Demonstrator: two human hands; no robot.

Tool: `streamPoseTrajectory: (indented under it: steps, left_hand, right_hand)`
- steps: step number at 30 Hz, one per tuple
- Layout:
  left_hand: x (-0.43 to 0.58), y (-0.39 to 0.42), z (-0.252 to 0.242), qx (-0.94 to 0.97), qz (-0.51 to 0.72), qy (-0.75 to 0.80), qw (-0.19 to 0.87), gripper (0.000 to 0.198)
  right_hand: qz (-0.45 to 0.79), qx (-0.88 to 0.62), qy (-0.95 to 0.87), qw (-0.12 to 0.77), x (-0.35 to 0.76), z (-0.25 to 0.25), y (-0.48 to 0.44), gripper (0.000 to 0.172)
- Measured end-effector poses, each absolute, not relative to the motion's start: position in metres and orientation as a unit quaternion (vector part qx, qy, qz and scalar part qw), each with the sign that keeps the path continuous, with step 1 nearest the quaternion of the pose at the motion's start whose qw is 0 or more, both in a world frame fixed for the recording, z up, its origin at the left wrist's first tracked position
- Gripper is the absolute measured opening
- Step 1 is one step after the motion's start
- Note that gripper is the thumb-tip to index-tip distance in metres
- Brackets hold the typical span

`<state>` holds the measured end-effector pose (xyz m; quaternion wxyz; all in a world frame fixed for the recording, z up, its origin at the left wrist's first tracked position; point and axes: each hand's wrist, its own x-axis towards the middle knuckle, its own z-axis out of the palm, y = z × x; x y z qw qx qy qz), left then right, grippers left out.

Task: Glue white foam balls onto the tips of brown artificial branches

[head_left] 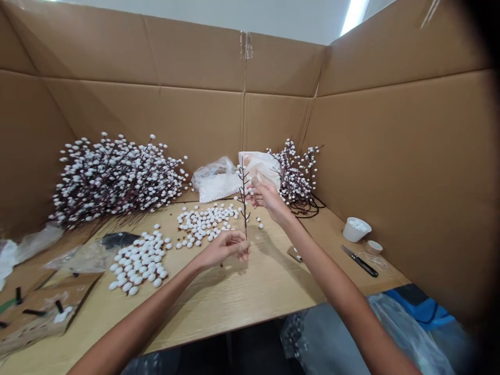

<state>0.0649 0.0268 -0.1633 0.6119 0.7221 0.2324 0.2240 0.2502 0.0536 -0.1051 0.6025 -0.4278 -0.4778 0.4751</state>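
Note:
My left hand (224, 249) grips the lower stem of a thin dark twig (244, 203) above the wooden table (234, 297). The twig stands nearly upright, with a few white buds near its top. My right hand (266, 199) is beside the upper twig, fingertips pinched at it; anything small between them is hidden. Two piles of loose white oval buds (138, 263) (205, 223) lie on the table below my hands. Behind stand two bundles of budded branches (117, 179) (296, 172).
Cardboard walls (390, 156) surround the table at the back and right. A white cup (356, 229) and a black-handled knife (361, 262) lie at the right. White bags (216, 179) stand behind the buds. Flattened cardboard with black strips (42, 312) lies at the left.

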Motion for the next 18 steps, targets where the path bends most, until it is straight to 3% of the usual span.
streamPoseTrajectory:
  steps: [12, 18]
  left_hand:
    - [0.058, 0.018, -0.201, 0.688, 0.364, 0.312, 0.545, 0.031]
    - [0.058, 0.016, -0.208, 0.692, 0.369, 0.317, 0.534, 0.029]
  right_hand:
    - [0.639, -0.328, -0.388, 0.578, 0.221, -0.178, 0.034, 0.043]
    - [0.572, -0.367, -0.445, 0.583, 0.215, -0.191, 0.025, 0.033]
